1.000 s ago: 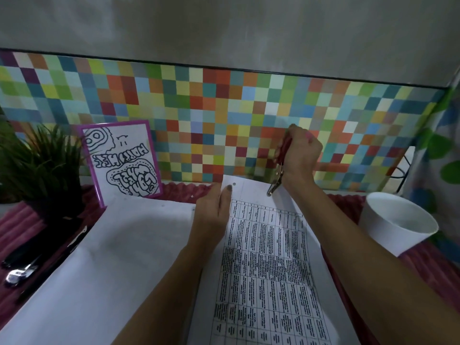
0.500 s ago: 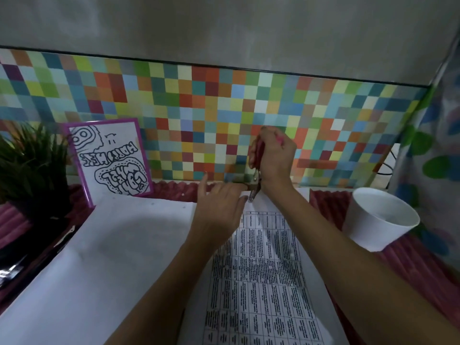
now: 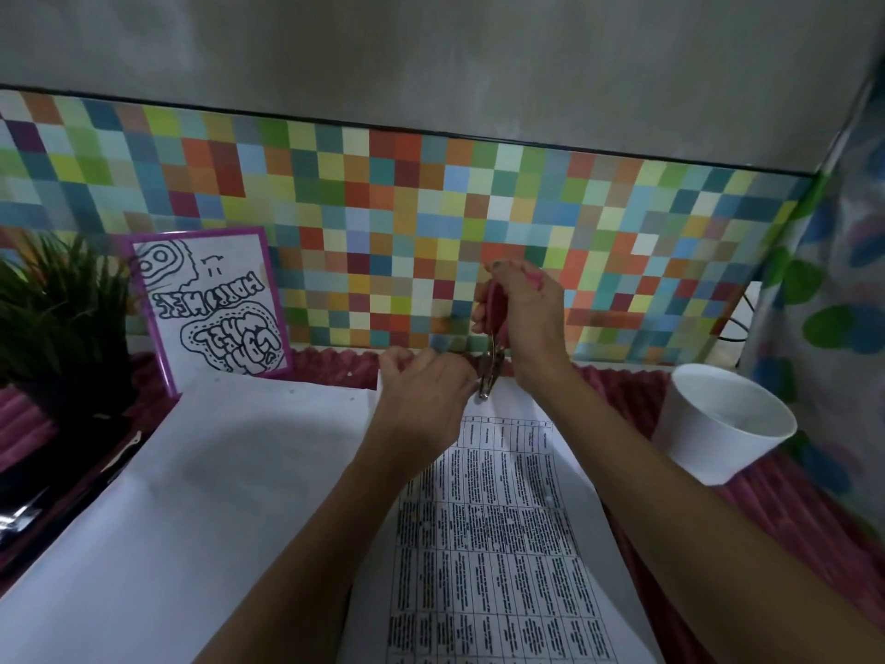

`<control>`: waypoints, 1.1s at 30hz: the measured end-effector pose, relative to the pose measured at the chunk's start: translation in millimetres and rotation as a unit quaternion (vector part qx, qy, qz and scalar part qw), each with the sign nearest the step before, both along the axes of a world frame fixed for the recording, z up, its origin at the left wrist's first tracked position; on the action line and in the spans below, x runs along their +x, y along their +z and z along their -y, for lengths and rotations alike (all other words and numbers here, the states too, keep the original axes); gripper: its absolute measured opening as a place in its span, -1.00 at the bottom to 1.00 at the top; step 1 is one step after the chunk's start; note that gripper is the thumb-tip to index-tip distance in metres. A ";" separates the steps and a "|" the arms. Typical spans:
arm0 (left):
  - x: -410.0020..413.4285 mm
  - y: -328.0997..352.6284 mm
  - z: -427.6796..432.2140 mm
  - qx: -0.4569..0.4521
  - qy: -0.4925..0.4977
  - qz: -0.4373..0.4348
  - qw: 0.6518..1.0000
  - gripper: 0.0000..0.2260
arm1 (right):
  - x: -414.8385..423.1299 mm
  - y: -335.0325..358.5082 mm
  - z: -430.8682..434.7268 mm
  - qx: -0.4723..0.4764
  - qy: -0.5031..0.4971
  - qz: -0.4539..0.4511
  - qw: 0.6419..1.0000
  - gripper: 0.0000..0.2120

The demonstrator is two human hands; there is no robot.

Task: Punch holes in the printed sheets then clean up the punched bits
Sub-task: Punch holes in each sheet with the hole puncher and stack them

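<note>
Your left hand (image 3: 426,395) has slid up and pinches the top edge of the printed sheet (image 3: 503,543) on the worktop (image 3: 785,505); your right hand (image 3: 524,318) grips the hole punch (image 3: 493,361) there. Light, floppy paper: hold near the punch.

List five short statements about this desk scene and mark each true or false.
1. The right hand grips the pink-handled hole punch at the printed sheet's far edge. True.
2. A white cup stands upright, right of the sheet. True.
3. The left hand rests inside the cup. False: it is at the sheet's far edge, beside the punch.
4. The framed drawing lies flat on the sheet. False: it stands propped at the tiled wall.
5. A green plant stands at the far left. True.
</note>
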State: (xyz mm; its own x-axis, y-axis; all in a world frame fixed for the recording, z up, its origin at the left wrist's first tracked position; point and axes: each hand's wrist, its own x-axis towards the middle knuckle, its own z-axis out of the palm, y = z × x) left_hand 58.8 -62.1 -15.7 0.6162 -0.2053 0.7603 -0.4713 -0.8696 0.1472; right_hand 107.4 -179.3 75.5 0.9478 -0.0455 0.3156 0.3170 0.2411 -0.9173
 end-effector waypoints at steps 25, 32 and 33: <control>2.3 -2.5 -17.2 -0.077 -0.035 -0.059 0.995 -0.93 | 16.2 -8.4 35.6 0.051 -0.101 0.065 0.991 -0.84; -3.3 26.0 14.6 -0.020 0.021 -0.116 0.993 -0.69 | 14.5 0.3 38.3 0.062 -0.094 0.074 0.991 -0.86; -1.5 29.2 24.3 -0.008 0.012 -0.122 0.992 -0.69 | 14.7 0.9 38.6 0.060 -0.096 0.072 0.991 -0.85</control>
State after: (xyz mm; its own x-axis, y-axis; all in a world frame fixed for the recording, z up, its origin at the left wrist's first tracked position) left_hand 57.2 -86.4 13.5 0.7873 -0.1783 0.5902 -0.3997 -0.8764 0.2684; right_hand 122.0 -217.9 76.4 0.8631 -0.2663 0.4291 0.4940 0.2685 -0.8270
